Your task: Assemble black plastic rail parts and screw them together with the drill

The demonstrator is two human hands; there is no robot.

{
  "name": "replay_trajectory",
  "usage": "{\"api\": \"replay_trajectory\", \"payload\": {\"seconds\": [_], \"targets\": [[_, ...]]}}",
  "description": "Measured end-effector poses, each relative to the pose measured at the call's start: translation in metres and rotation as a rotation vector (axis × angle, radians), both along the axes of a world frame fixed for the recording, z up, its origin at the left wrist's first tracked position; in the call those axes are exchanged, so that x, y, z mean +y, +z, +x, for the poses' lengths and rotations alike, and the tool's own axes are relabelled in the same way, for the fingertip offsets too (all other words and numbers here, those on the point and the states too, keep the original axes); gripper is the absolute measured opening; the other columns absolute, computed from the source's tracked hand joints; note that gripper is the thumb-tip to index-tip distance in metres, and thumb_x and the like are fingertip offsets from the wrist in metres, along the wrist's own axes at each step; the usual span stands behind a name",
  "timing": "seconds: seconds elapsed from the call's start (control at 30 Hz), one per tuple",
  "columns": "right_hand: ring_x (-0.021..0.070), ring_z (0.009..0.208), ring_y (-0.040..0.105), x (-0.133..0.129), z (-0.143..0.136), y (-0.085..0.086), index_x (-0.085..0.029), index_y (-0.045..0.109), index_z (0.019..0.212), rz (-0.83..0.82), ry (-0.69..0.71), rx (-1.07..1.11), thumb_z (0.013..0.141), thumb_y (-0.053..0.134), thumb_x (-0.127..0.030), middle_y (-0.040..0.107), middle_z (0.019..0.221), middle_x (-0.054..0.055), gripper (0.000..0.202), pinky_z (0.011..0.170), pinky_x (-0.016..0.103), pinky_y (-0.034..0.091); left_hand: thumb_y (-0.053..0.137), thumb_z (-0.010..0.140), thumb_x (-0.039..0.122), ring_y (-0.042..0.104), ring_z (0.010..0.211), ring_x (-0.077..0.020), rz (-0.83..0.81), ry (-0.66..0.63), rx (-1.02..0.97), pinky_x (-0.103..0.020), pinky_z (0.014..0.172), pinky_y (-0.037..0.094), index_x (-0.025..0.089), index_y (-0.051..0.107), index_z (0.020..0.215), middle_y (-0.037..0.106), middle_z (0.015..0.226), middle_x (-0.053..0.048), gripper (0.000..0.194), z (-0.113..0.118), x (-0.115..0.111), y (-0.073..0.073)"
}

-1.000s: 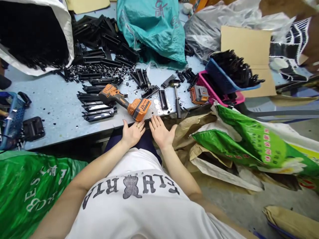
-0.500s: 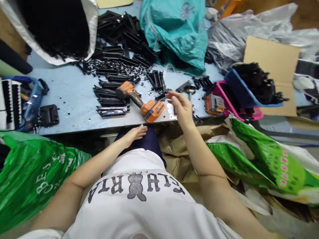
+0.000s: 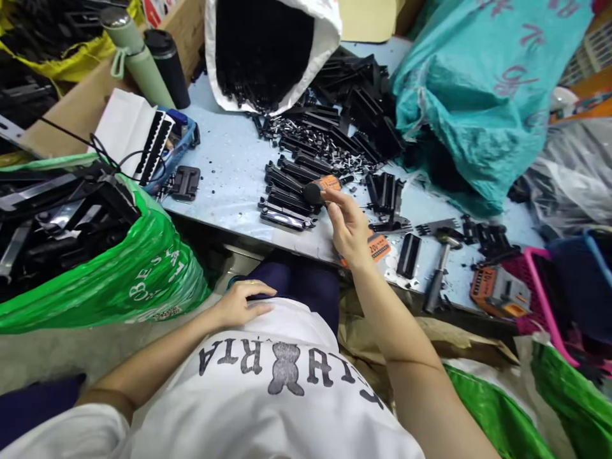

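My right hand (image 3: 348, 226) is over the orange-and-black cordless drill (image 3: 329, 183), which lies on the table. Its fingers are half curled, with thumb and forefinger apart, and they cover the drill's handle; whether they touch it I cannot tell. The drill's battery shows below my wrist. My left hand (image 3: 246, 301) rests on my lap at the shirt hem, fingers stretched out. Left of the drill lies a row of long black plastic parts (image 3: 287, 217). One black part (image 3: 408, 255) sits on a white pad to the right, near a hammer (image 3: 438, 271).
A white sack (image 3: 329, 25) of black pieces and a teal bag (image 3: 478, 121) stand at the back. Small pins (image 3: 315, 137) are scattered between. A spare battery (image 3: 500, 292) and pink basket (image 3: 549, 306) are at right. A green bag (image 3: 162, 274) hangs left of the table edge.
My view has swung left. My right hand has moved left from beside the drill to over it. My left hand has drawn back from the table edge to my lap.
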State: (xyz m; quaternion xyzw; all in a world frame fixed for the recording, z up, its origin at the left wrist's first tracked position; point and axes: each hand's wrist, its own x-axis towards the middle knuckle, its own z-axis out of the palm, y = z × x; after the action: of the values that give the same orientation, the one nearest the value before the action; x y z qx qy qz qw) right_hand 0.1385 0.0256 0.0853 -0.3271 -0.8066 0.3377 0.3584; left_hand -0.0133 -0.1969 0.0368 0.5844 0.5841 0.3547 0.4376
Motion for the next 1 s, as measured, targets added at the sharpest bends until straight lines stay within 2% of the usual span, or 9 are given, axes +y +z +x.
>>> {"api": "replay_trajectory", "payload": {"seconds": [0.1, 0.2, 0.3, 0.47, 0.63, 0.7, 0.77, 0.9, 1.0], "targets": [[0.0192, 0.108, 0.056, -0.001, -0.005, -0.005, -0.020, 0.054, 0.118, 0.001, 0.009, 0.042, 0.091, 0.038, -0.049, 0.059, 0.115, 0.008, 0.043, 0.094, 0.034, 0.044, 0.057, 0.079, 0.035, 0.062, 0.093, -0.0190, 0.124, 0.099, 0.079, -0.034, 0.085, 0.049, 0.022, 0.067, 0.097, 0.069, 0.096, -0.005, 0.025, -0.011, -0.014, -0.009], [0.0185, 0.104, 0.058, 0.004, -0.006, -0.009, -0.020, 0.055, 0.116, 0.054, 0.016, 0.081, 0.090, 0.042, -0.045, 0.061, 0.111, 0.007, 0.038, 0.092, 0.034, 0.046, 0.057, 0.080, 0.034, 0.063, 0.087, -0.0183, 0.223, 0.061, 0.131, -0.032, 0.080, 0.050, 0.018, 0.067, 0.096, 0.069, 0.092, -0.006, 0.025, -0.010, -0.021, -0.020], [0.0191, 0.105, 0.056, 0.016, -0.004, -0.011, -0.019, 0.053, 0.118, 0.137, -0.025, -0.004, 0.091, 0.041, -0.044, 0.060, 0.113, 0.008, 0.039, 0.091, 0.035, 0.045, 0.056, 0.081, 0.034, 0.064, 0.083, -0.0172, 0.272, -0.008, 0.177, -0.030, 0.077, 0.049, 0.016, 0.066, 0.094, 0.069, 0.089, -0.006, 0.024, -0.003, -0.023, -0.031], [0.0288, 0.117, 0.045, 0.046, 0.003, -0.013, -0.013, 0.045, 0.126, 0.300, -0.238, -0.529, 0.085, 0.047, -0.048, 0.050, 0.126, 0.017, 0.054, 0.097, 0.044, 0.036, 0.054, 0.083, 0.034, 0.063, 0.082, -0.0158, 0.308, -0.041, 0.214, -0.029, 0.078, 0.048, 0.016, 0.065, 0.093, 0.069, 0.088, -0.005, 0.023, 0.005, -0.021, -0.038], [0.0309, 0.103, 0.053, 0.065, -0.003, -0.019, -0.007, 0.046, 0.119, 0.115, -0.197, -1.094, 0.084, 0.044, -0.045, 0.055, 0.112, 0.020, 0.051, 0.085, 0.039, 0.042, 0.054, 0.085, 0.031, 0.063, 0.082, -0.0150, 0.358, -0.018, 0.287, -0.029, 0.078, 0.048, 0.017, 0.065, 0.094, 0.069, 0.088, -0.004, 0.020, 0.000, -0.011, -0.031], [0.0306, 0.097, 0.057, 0.065, -0.010, -0.023, -0.007, 0.045, 0.116, 0.075, -0.207, -1.171, 0.083, 0.045, -0.044, 0.056, 0.108, 0.020, 0.050, 0.080, 0.037, 0.043, 0.052, 0.086, 0.031, 0.062, 0.084, -0.0151, 0.389, 0.056, 0.360, -0.030, 0.080, 0.048, 0.017, 0.064, 0.095, 0.068, 0.089, -0.004, 0.020, -0.007, 0.003, -0.030], [0.0320, 0.094, 0.058, 0.062, -0.016, -0.027, -0.005, 0.043, 0.115, 0.087, -0.263, -1.203, 0.080, 0.051, -0.043, 0.055, 0.109, 0.022, 0.052, 0.076, 0.037, 0.044, 0.049, 0.088, 0.031, 0.060, 0.090, -0.0170, 0.401, 0.203, 0.467, -0.031, 0.085, 0.047, 0.016, 0.063, 0.099, 0.067, 0.094, -0.006, 0.023, -0.016, 0.029, -0.031], [0.0327, 0.093, 0.060, 0.057, -0.020, -0.034, -0.003, 0.037, 0.120, 0.087, -0.258, -1.241, 0.081, 0.052, -0.036, 0.058, 0.104, 0.023, 0.053, 0.075, 0.036, 0.045, 0.049, 0.087, 0.034, 0.051, 0.106, -0.0247, 0.285, 0.490, 0.707, -0.037, 0.091, 0.044, 0.012, 0.052, 0.121, 0.057, 0.110, -0.014, 0.040, -0.036, 0.110, -0.029], [0.0319, 0.094, 0.060, 0.059, -0.015, -0.035, 0.000, 0.029, 0.127, 0.099, -0.208, -1.249, 0.084, 0.046, -0.031, 0.060, 0.103, 0.023, 0.055, 0.077, 0.036, 0.044, 0.050, 0.086, 0.034, 0.050, 0.105, -0.0264, 0.148, 0.492, 0.783, -0.037, 0.089, 0.043, 0.013, 0.053, 0.121, 0.056, 0.108, -0.015, 0.041, -0.051, 0.171, -0.025]]}}
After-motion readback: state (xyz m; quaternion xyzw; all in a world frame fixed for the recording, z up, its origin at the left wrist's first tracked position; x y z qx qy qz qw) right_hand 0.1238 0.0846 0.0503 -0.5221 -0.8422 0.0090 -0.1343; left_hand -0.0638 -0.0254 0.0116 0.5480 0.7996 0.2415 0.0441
